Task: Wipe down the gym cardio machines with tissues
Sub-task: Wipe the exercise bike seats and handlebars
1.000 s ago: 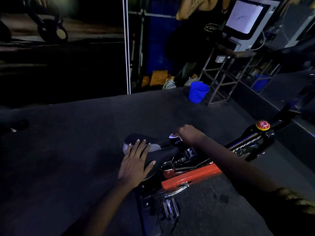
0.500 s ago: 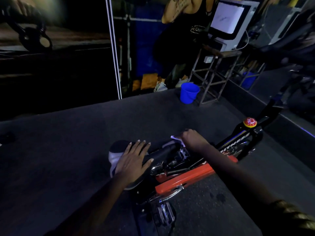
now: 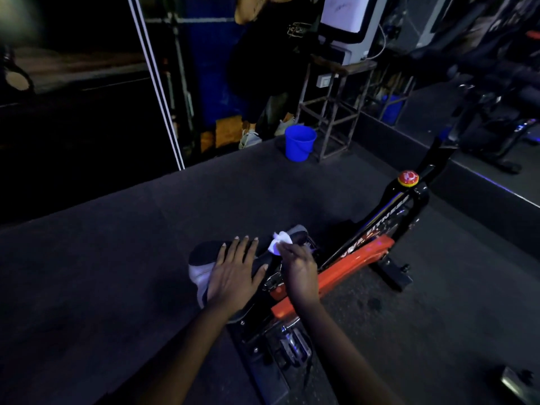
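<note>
Right hand [image 3: 301, 273] had drawn back nearer since previous frame; tissue [image 3: 281, 243] came with it. Fingers curled round tissue, wad protruding past fingertips, against saddle [image 3: 204, 254] nose. Left hand [image 3: 233, 277] stayed flat on saddle, fingers straight, spread. Blue bucket [image 3: 300, 142] well beyond fingertips.

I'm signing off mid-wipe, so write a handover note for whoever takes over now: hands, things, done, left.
Left hand: open, flat on the black-and-grey padded bike saddle.
Right hand: pinches a crumpled white tissue at the saddle's narrow front end.
The black-and-orange exercise bike carries a round red knob further up its frame; a blue plastic bucket stands on the floor beyond.
Done: saddle wipe under way; how much is clean cannot be told.
Left: probably the rest of the saddle, the frame and knob, then the other machines.
</note>
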Available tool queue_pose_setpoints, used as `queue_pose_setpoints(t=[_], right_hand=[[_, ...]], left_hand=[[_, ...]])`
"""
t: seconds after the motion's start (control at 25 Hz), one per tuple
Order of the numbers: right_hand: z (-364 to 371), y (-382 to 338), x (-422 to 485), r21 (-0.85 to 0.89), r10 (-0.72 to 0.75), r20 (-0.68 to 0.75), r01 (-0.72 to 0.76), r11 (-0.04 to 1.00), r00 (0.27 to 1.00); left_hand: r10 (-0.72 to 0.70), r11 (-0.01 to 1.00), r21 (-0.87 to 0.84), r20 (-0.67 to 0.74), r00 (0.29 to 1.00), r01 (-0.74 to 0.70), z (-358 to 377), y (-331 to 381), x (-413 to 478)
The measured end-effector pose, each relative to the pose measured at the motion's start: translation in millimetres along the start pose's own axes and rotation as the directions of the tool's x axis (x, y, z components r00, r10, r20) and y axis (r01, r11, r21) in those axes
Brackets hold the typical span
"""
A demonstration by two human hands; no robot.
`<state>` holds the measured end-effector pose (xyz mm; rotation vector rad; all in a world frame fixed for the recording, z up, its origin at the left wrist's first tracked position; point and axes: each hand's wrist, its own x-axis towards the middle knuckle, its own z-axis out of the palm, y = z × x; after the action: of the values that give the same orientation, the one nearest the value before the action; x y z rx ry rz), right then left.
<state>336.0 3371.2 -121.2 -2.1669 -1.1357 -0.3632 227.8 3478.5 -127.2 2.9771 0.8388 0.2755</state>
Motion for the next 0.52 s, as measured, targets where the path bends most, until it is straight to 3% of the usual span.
queue_pose_setpoints(t=[0.16, 0.36, 0.52], right_hand=[[-1, -19, -14, 0.109, 0.073, 0.047, -0.078, 0.991, 0.996], [-17, 0, 26, 0.148, 0.390, 0.019, -0.388, 0.910, 0.921], [4, -21, 6, 0.104, 0.399, -0.061, -0.392, 0.914, 0.915]], left_hand=[[0.063, 0.997, -0.038, 0.029, 0.998, -0.062, 2, -7, -1], [0.142, 0.989, -0.049, 0.027, 0.989, -0.141, 1, -17, -1], [0.138, 0.988, -0.072, 0.036, 0.990, -0.135, 1, -15, -1]])
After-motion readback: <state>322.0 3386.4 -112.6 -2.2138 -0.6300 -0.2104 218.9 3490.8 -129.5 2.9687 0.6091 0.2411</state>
